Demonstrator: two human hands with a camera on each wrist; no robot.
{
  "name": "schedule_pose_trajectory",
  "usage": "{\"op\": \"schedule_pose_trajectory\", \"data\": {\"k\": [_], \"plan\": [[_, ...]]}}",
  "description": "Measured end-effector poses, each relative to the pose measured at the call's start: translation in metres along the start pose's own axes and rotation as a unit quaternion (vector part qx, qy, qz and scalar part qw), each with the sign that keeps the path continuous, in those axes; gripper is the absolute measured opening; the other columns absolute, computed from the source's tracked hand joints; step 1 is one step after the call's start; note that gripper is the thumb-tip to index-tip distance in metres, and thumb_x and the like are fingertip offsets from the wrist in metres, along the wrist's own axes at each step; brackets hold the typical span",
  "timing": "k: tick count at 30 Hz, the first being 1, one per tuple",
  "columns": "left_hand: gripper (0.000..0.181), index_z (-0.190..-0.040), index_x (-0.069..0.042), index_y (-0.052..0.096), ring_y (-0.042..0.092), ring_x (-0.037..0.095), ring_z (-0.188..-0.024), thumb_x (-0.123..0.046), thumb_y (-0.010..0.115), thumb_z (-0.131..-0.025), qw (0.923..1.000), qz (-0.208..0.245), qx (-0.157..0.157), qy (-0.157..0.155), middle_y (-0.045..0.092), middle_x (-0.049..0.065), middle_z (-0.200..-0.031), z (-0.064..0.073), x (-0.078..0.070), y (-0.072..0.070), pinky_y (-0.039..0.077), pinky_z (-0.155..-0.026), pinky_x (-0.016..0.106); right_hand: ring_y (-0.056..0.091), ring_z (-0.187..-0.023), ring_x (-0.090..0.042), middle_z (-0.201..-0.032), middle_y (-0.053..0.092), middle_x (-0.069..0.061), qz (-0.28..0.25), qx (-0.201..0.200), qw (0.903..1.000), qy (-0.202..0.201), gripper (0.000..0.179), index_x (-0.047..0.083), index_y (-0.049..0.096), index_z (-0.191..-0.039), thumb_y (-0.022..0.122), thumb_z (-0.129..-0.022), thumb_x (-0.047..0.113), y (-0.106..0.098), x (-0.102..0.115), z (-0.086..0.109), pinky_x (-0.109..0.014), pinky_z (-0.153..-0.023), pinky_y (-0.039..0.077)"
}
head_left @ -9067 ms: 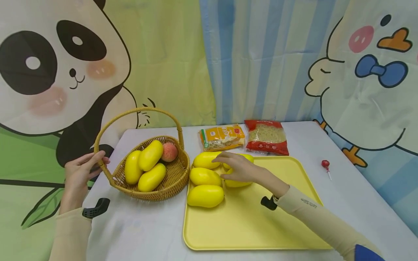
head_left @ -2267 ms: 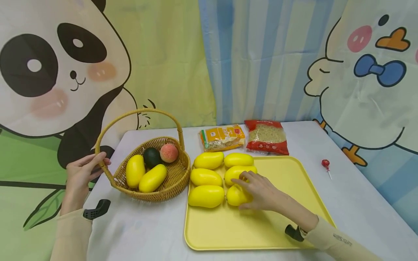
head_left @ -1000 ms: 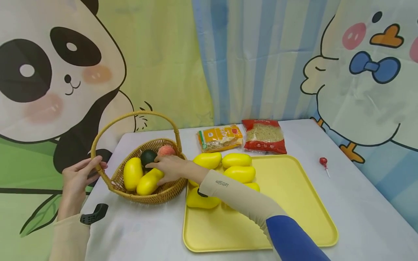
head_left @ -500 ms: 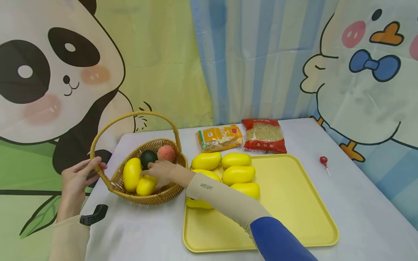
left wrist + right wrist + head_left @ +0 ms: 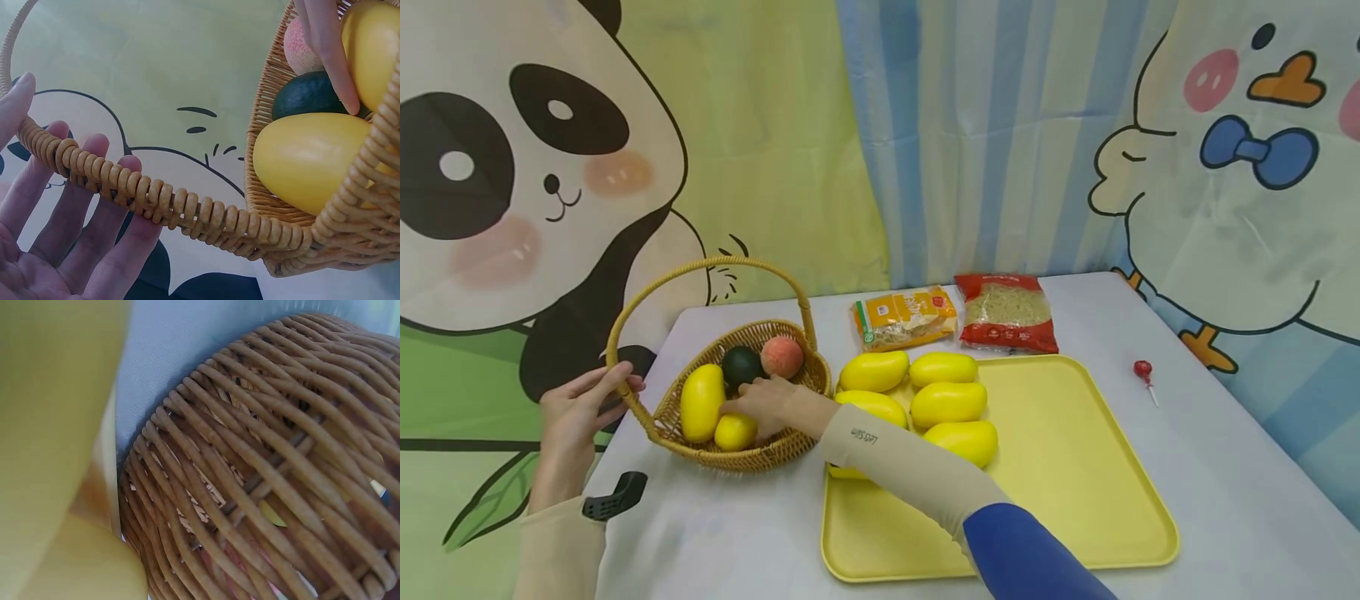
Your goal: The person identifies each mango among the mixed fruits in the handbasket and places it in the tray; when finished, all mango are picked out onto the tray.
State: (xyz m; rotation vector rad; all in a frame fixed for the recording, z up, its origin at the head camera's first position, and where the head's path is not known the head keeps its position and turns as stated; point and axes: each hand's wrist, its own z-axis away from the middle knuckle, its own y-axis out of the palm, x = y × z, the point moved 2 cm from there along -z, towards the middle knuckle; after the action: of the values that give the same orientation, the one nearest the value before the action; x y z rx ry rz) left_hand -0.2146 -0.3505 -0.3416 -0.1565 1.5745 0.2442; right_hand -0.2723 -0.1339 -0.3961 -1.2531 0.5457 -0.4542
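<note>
My left hand (image 5: pixel 574 417) holds the handle (image 5: pixel 169 200) of a wicker basket (image 5: pixel 760 461), its fingers curled under the handle in the left wrist view. Inside the basket, my right hand (image 5: pixel 775 407) grips a yellow mango (image 5: pixel 735 432) from above, partly covering it. Beside that one lies another mango (image 5: pixel 702 404). A dark green avocado (image 5: pixel 742 366) and a pink peach (image 5: pixel 782 357) sit behind them. Several more mangoes (image 5: pixel 949 403) lie in two columns on a yellow tray (image 5: pixel 1060 517); my right sleeve hides part of the nearer left ones. In the right wrist view, basket weave (image 5: pixel 250 469) fills most of the frame.
An orange food packet (image 5: pixel 905 318) and a red packet (image 5: pixel 1007 312) lie behind the tray. To the tray's right is a red lollipop (image 5: pixel 1144 372). Cartoon-printed curtains (image 5: pixel 970 150) stand behind the white table (image 5: pixel 715 542).
A mango has gone from the basket to the tray, uncovering the avocado. My right hand has moved from the tray into the basket and onto the front mango. My left hand stays on the handle.
</note>
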Motion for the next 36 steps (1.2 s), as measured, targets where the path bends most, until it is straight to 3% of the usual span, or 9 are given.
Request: {"op": "schedule_pose_trajectory", "data": {"k": [6, 14, 22, 31, 36], "plan": [[0.017, -0.094, -0.014, 0.076, 0.069, 0.004, -0.071, -0.027, 0.076, -0.083, 1.0000, 0.002, 0.003, 0.006, 0.073, -0.005, -0.073, 0.000, -0.001, 0.001, 0.055, -0.063, 0.016, 0.049, -0.117, -0.009, -0.132, 0.050, 0.008, -0.011, 0.008, 0.9999, -0.001, 0.073, 0.043, 0.034, -0.145, 0.071, -0.083, 0.046, 0.000, 0.000, 0.002, -0.032, -0.099, 0.039], [0.017, -0.092, -0.015, 0.076, 0.069, 0.005, -0.070, -0.028, 0.076, -0.082, 1.0000, 0.002, -0.002, -0.001, 0.073, -0.005, -0.072, 0.000, 0.000, 0.001, 0.055, -0.062, 0.016, 0.055, -0.106, -0.008, -0.123, 0.058, 0.008, -0.053, 0.024, 0.9982, -0.010, 0.068, 0.039, 0.041, -0.143, 0.074, -0.084, 0.036, -0.001, -0.002, 0.003, -0.026, -0.082, 0.051], [0.017, -0.093, -0.015, 0.076, 0.069, 0.004, -0.071, -0.029, 0.075, -0.083, 1.0000, 0.000, 0.002, 0.004, 0.073, -0.006, -0.073, 0.000, 0.001, -0.001, 0.055, -0.062, 0.015, 0.056, -0.107, -0.007, -0.122, 0.059, 0.009, -0.058, 0.020, 0.9981, -0.013, 0.072, 0.037, 0.043, -0.142, 0.077, -0.079, 0.044, -0.006, -0.006, 0.003, -0.026, -0.086, 0.050], [0.018, -0.092, -0.016, 0.075, 0.069, 0.004, -0.070, -0.030, 0.076, -0.082, 1.0000, -0.005, -0.005, -0.004, 0.073, -0.006, -0.072, -0.001, 0.001, -0.001, 0.054, -0.061, 0.015, 0.053, -0.103, -0.007, -0.117, 0.057, 0.007, -0.068, 0.011, 0.9973, -0.026, 0.072, 0.035, 0.041, -0.144, 0.075, -0.081, 0.042, -0.012, -0.007, 0.004, -0.025, -0.084, 0.050], [0.017, -0.092, -0.016, 0.075, 0.069, 0.004, -0.070, -0.030, 0.076, -0.082, 1.0000, -0.004, -0.007, -0.005, 0.073, -0.006, -0.072, -0.001, 0.001, -0.002, 0.054, -0.061, 0.015, 0.052, -0.111, -0.007, -0.124, 0.056, 0.007, -0.079, 0.006, 0.9966, -0.022, 0.077, 0.033, 0.038, -0.146, 0.075, -0.080, 0.047, -0.023, -0.012, 0.010, -0.027, -0.093, 0.047]]}}
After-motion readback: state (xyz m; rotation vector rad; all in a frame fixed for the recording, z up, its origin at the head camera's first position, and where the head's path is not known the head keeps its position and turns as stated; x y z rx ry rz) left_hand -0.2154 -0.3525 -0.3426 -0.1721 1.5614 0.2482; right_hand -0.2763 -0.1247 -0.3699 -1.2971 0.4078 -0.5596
